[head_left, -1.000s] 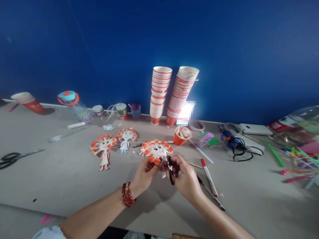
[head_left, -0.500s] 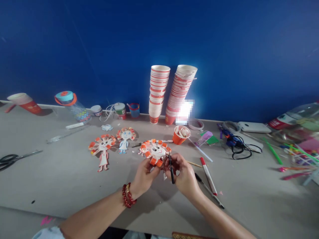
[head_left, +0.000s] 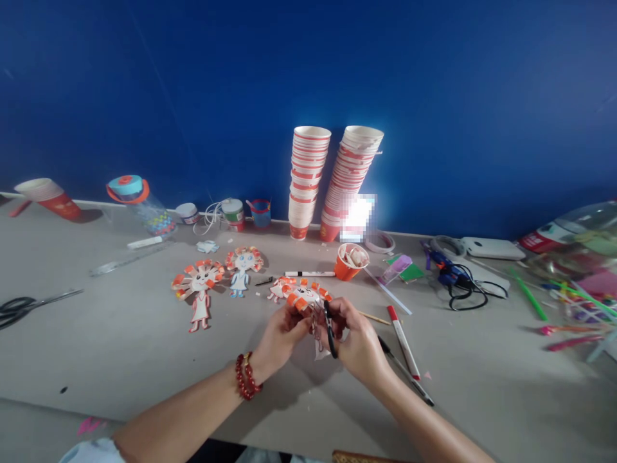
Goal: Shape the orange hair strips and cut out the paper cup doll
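Observation:
My left hand is closed on a paper doll whose curled fringe is orange and white. Its drawn face is tipped away and foreshortened. In my right hand is a small pair of black-handled scissors, held against the doll's right side. White paper hangs below the fingers; whether the blades are closed on it I cannot tell. To the left lie a finished-looking doll in a red-trimmed dress and one in blue. Another small paper figure lies partly behind the held doll.
Two tall stacks of paper cups stand by the blue wall. A cup of paper scraps sits beyond my right hand. Nearby lie a red marker, a black pen and a glue gun. Large scissors lie far left.
The held doll has turned, its face now tilting away and more white paper showing below. The scissors have shifted slightly with my right hand. More of the small figure behind is uncovered.

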Motion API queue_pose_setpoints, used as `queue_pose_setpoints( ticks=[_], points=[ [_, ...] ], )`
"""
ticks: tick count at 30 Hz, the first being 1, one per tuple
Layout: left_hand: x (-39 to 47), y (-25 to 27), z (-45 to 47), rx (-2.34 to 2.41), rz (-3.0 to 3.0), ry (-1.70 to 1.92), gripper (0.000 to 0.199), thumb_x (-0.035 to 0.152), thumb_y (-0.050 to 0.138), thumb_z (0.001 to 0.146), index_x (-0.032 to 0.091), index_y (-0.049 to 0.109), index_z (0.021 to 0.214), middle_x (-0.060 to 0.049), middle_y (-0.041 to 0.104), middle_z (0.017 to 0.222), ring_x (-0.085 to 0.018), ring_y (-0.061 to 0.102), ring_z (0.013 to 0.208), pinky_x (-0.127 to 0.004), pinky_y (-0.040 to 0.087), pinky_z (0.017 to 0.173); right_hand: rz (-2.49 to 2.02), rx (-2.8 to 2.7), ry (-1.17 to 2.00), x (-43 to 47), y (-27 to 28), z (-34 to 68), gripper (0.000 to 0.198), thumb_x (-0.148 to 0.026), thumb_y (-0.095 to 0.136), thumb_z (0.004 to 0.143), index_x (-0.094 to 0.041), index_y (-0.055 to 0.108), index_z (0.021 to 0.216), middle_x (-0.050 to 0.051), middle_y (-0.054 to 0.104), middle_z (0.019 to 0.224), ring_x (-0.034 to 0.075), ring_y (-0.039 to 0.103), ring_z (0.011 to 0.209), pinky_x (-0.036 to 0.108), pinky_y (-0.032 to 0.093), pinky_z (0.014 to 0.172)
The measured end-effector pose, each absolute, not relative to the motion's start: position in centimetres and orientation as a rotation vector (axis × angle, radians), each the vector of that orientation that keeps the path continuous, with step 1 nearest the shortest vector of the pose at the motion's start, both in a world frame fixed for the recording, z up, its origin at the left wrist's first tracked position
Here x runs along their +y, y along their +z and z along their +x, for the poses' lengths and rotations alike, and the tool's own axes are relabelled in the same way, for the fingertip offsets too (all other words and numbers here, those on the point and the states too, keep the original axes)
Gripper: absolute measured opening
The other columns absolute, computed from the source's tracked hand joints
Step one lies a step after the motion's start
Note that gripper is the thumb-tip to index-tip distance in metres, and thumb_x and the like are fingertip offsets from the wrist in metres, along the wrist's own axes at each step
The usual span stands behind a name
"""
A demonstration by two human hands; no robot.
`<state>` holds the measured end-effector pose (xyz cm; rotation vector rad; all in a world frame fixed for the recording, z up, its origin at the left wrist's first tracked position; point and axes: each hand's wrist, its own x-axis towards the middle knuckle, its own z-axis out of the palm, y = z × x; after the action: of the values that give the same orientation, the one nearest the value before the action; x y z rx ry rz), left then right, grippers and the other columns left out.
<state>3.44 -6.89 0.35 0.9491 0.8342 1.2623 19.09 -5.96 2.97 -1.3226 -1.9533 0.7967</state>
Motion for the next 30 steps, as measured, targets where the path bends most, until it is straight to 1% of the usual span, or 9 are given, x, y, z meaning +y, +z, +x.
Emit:
queue_pose_setpoints(
  ticks=[3,9,12,15,21,26,30],
  points=[
    [-6.96,0.36,3.47,0.819,0.931,1.259,0.019,0.03,0.067,0.077,0.015,0.063,0.088,-0.006,0.067,0.089,-0.019,0.061,0.086,-0.031,0.047,0.082,-1.311,-1.991,0.753,-5.94,2.91,19.25,0.024,-0.016,0.059,0.069,-0.021,0.047,0.089,-0.005,0.048,0.065,0.011,0.045,0.054,0.02,0.037,0.054],
    [-7.07,0.58,3.49,0.824,0.884,1.271,0.017,0.026,0.069,0.076,0.017,0.066,0.091,-0.005,0.068,0.094,-0.018,0.061,0.09,-0.03,0.047,0.085,-1.312,-2.03,0.698,-5.81,3.15,19.22,0.023,-0.017,0.059,0.069,-0.021,0.048,0.089,-0.004,0.049,0.064,0.012,0.047,0.055,0.02,0.037,0.054],
    [-7.06,0.62,3.48,0.831,0.879,1.276,0.016,0.024,0.069,0.075,0.016,0.066,0.088,-0.005,0.068,0.091,-0.018,0.061,0.087,-0.029,0.047,0.083,-1.302,-2.018,0.694,-5.74,3.35,19.14,0.018,-0.02,0.058,0.071,-0.021,0.048,0.086,-0.005,0.048,0.062,0.012,0.047,0.053,0.02,0.037,0.053],
    [-7.09,0.67,3.48,0.861,0.881,1.275,0.013,0.023,0.068,0.076,0.015,0.066,0.086,-0.005,0.068,0.089,-0.018,0.061,0.084,-0.028,0.048,0.079,-1.296,-2.02,0.69,-5.69,3.43,19.13,0.016,-0.019,0.056,0.071,-0.021,0.049,0.085,-0.005,0.05,0.061,0.011,0.048,0.052,0.02,0.037,0.053],
    [-7.28,0.95,3.48,0.875,0.971,1.223,0.015,0.024,0.066,0.076,0.014,0.067,0.087,-0.006,0.068,0.084,-0.02,0.062,0.083,-0.031,0.048,0.08,-1.317,-2.079,0.579,-5.83,3.35,19.19,0.022,-0.014,0.055,0.065,-0.022,0.049,0.085,-0.005,0.05,0.06,0.012,0.048,0.052,0.02,0.036,0.053],
    [-7.37,0.89,3.61,0.852,0.997,1.262,0.013,0.024,0.067,0.076,0.016,0.066,0.086,-0.006,0.069,0.087,-0.019,0.063,0.083,-0.03,0.049,0.078,-1.329,-2.129,0.445,-5.98,3.44,19.15,0.029,-0.01,0.052,0.058,-0.021,0.05,0.085,-0.004,0.053,0.061,0.014,0.051,0.055,0.021,0.036,0.054],
    [-7.35,0.65,3.64,0.864,1.002,1.273,0.016,0.024,0.07,0.073,0.016,0.065,0.085,-0.005,0.068,0.086,-0.019,0.062,0.082,-0.03,0.049,0.078,-1.331,-2.135,0.411,-6.0,3.57,19.06,0.026,-0.01,0.051,0.058,-0.021,0.049,0.081,-0.004,0.052,0.059,0.014,0.05,0.054,0.021,0.035,0.053]
  ],
)
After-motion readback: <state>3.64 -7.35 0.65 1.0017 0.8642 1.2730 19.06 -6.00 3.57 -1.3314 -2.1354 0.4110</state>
